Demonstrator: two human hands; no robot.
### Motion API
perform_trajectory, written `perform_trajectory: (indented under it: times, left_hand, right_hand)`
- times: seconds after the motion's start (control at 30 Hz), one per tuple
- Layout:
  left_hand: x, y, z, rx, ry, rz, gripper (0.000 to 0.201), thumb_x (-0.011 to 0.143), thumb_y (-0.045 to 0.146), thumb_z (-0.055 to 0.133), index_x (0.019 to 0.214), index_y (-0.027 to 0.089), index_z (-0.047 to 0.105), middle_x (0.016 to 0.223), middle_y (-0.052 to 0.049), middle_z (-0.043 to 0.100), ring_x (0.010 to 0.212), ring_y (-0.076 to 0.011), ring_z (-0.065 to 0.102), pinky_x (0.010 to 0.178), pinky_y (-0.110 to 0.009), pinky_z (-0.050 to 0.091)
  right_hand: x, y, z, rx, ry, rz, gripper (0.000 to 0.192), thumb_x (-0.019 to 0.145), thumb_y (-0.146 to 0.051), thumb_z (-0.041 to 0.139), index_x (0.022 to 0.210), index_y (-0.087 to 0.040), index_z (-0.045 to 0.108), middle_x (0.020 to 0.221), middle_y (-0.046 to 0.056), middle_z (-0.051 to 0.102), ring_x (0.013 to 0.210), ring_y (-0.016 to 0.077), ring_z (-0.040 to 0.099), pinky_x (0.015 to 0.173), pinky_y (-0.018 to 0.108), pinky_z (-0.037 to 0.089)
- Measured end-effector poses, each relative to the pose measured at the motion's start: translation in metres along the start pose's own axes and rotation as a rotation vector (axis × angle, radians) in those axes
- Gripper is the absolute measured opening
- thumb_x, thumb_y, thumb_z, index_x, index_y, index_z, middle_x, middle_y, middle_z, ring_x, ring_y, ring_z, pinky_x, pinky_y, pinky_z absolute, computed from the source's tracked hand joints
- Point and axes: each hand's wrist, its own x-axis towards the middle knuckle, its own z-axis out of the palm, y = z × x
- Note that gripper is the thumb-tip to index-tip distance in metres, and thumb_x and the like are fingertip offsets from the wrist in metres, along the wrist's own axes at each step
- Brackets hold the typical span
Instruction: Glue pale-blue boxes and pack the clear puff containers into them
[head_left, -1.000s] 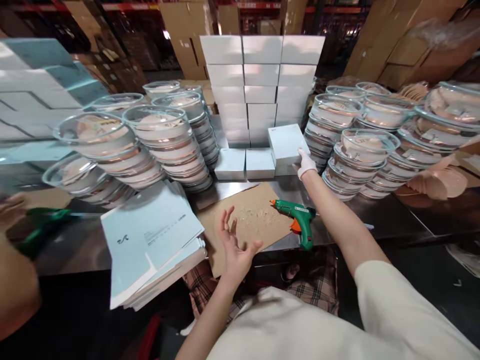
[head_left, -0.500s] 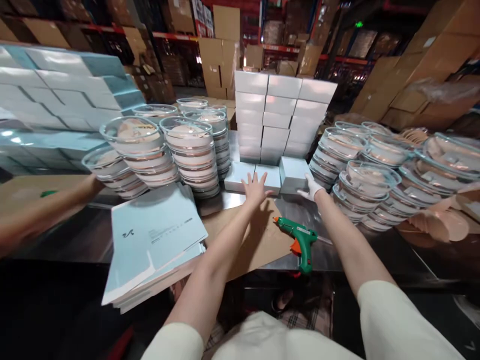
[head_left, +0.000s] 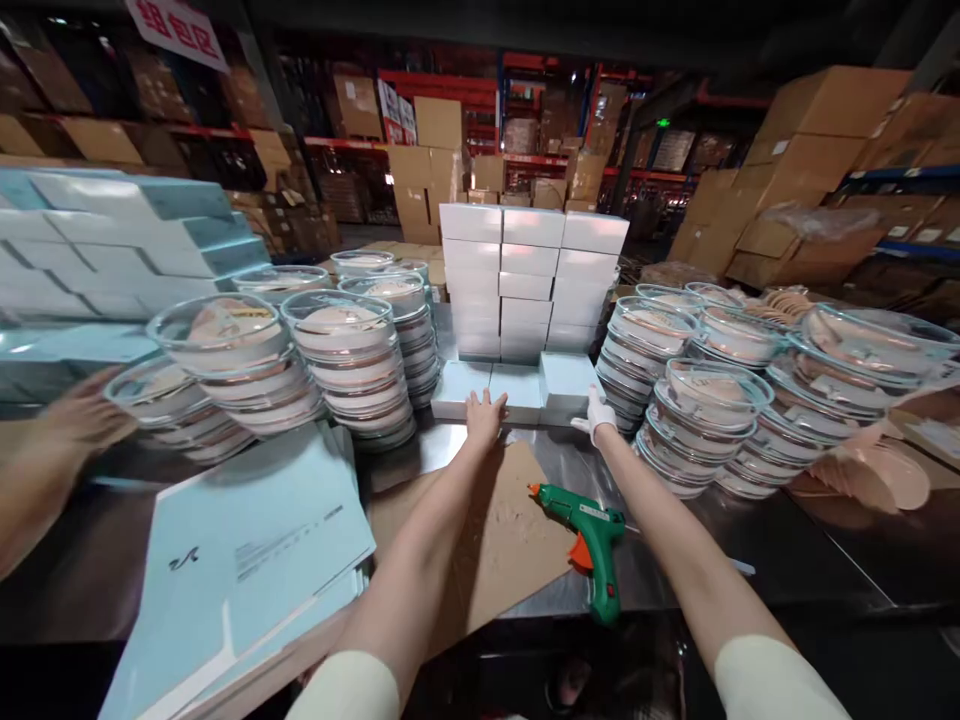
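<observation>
My bare left hand (head_left: 486, 418) reaches to the front of a low row of boxes, fingers apart and slightly bent. Its fingertips are at a pale blue box (head_left: 516, 390) and the white box (head_left: 459, 385) to its left. My right hand (head_left: 597, 415), in a white glove, lies against the right side of a taller pale box (head_left: 566, 375), thumb apart from the fingers. A green glue gun (head_left: 589, 530) with an orange trigger rests between my forearms, its nozzle over a brown cardboard sheet (head_left: 510, 530).
Behind the row rises a stack of white boxes (head_left: 529, 275). Piles of lidded glass bowls stand left (head_left: 345, 370) and right (head_left: 697, 430). Flat light-blue printed cardboard (head_left: 255, 530) lies at front left. Another person's hand (head_left: 86, 410) is beside more stacked blue boxes (head_left: 112, 240).
My view has tilted up, so the table things sit lower and further left. My left hand's fingers are less spread. The other person's hand has come out from behind the bowls.
</observation>
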Motion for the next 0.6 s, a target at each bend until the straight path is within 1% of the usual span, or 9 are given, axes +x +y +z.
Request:
perform_trajectory:
  times: [0.13, 0.2, 0.3, 0.33, 0.4, 0.47, 0.5, 0.57, 0.6]
  left_hand:
    - [-0.001, 0.0, -0.002, 0.027, 0.002, 0.017, 0.054, 0.102, 0.043, 0.064, 0.151, 0.024, 0.055, 0.166, -0.014, 0.044, 0.153, -0.0376, 0.041, 0.126, -0.066, 0.03]
    - [-0.003, 0.0, -0.008, 0.029, 0.001, 0.026, 0.053, 0.102, 0.041, 0.064, 0.152, 0.025, 0.056, 0.166, -0.017, 0.044, 0.155, -0.0412, 0.039, 0.125, -0.065, 0.03]
    - [-0.006, 0.007, -0.026, 0.012, -0.01, 0.036, 0.055, 0.1, 0.042, 0.065, 0.152, 0.025, 0.058, 0.168, -0.023, 0.041, 0.158, -0.0492, 0.033, 0.124, -0.068, 0.029]
    - [-0.009, 0.012, -0.034, 0.004, -0.01, 0.037, 0.06, 0.099, 0.042, 0.067, 0.154, 0.025, 0.055, 0.171, -0.024, 0.036, 0.159, -0.0505, 0.029, 0.124, -0.069, 0.027]
    - [-0.024, 0.026, -0.053, -0.012, 0.007, 0.032, 0.073, 0.097, 0.041, 0.07, 0.163, 0.025, 0.043, 0.176, -0.025, 0.023, 0.164, -0.0496, 0.016, 0.125, -0.072, 0.021]
    - [-0.06, 0.041, -0.076, -0.05, 0.053, 0.04, 0.084, 0.099, 0.04, 0.068, 0.17, 0.025, 0.026, 0.178, -0.024, 0.018, 0.166, -0.0448, 0.01, 0.127, -0.073, 0.017]
    - [-0.088, 0.047, -0.089, -0.138, 0.116, 0.077, 0.081, 0.1, 0.04, 0.066, 0.169, 0.022, 0.028, 0.175, -0.025, 0.027, 0.165, -0.0438, 0.019, 0.126, -0.073, 0.021]
    - [-0.157, 0.047, -0.118, -0.356, 0.186, 0.326, 0.065, 0.103, 0.045, 0.061, 0.162, 0.024, 0.043, 0.161, -0.019, 0.054, 0.154, -0.0361, 0.047, 0.123, -0.063, 0.038]
    - [-0.195, 0.039, -0.132, -0.437, 0.184, 0.472, 0.057, 0.103, 0.048, 0.061, 0.156, 0.028, 0.052, 0.154, -0.013, 0.063, 0.146, -0.0308, 0.057, 0.124, -0.055, 0.042]
  right_hand:
    - [-0.003, 0.0, 0.007, 0.023, -0.004, 0.029, 0.048, 0.105, -0.045, 0.063, 0.144, -0.017, 0.057, 0.133, 0.012, 0.066, 0.105, 0.0214, 0.072, 0.086, 0.039, 0.065]
    - [-0.007, -0.002, 0.009, 0.016, -0.004, 0.023, 0.048, 0.105, -0.044, 0.064, 0.144, -0.017, 0.057, 0.134, 0.012, 0.065, 0.107, 0.0222, 0.071, 0.088, 0.041, 0.065]
    - [-0.019, -0.005, 0.006, -0.032, -0.045, 0.013, 0.049, 0.105, -0.046, 0.063, 0.143, -0.016, 0.058, 0.134, 0.013, 0.066, 0.105, 0.021, 0.072, 0.088, 0.04, 0.065]
    - [-0.024, -0.005, 0.004, -0.057, -0.076, 0.008, 0.052, 0.107, -0.05, 0.058, 0.145, -0.014, 0.056, 0.133, 0.014, 0.067, 0.102, 0.0197, 0.074, 0.087, 0.038, 0.065]
    - [-0.041, -0.002, -0.004, -0.113, -0.152, -0.005, 0.065, 0.111, -0.059, 0.038, 0.148, -0.007, 0.051, 0.129, 0.02, 0.069, 0.094, 0.0184, 0.076, 0.083, 0.036, 0.065]
    - [-0.064, 0.008, -0.017, -0.167, -0.234, -0.038, 0.073, 0.11, -0.064, 0.027, 0.149, -0.007, 0.049, 0.124, 0.023, 0.071, 0.085, 0.019, 0.077, 0.077, 0.036, 0.066]
    - [-0.078, 0.017, -0.027, -0.188, -0.275, -0.054, 0.07, 0.108, -0.065, 0.033, 0.147, -0.01, 0.052, 0.122, 0.021, 0.073, 0.081, 0.0197, 0.077, 0.074, 0.035, 0.066]
    - [-0.106, 0.038, -0.055, -0.264, -0.377, -0.148, 0.06, 0.099, -0.062, 0.057, 0.139, -0.018, 0.059, 0.117, 0.016, 0.076, 0.078, 0.0204, 0.077, 0.072, 0.035, 0.067]
    - [-0.119, 0.05, -0.073, -0.321, -0.432, -0.229, 0.056, 0.094, -0.059, 0.066, 0.134, -0.019, 0.064, 0.115, 0.014, 0.077, 0.079, 0.0211, 0.077, 0.074, 0.035, 0.067]
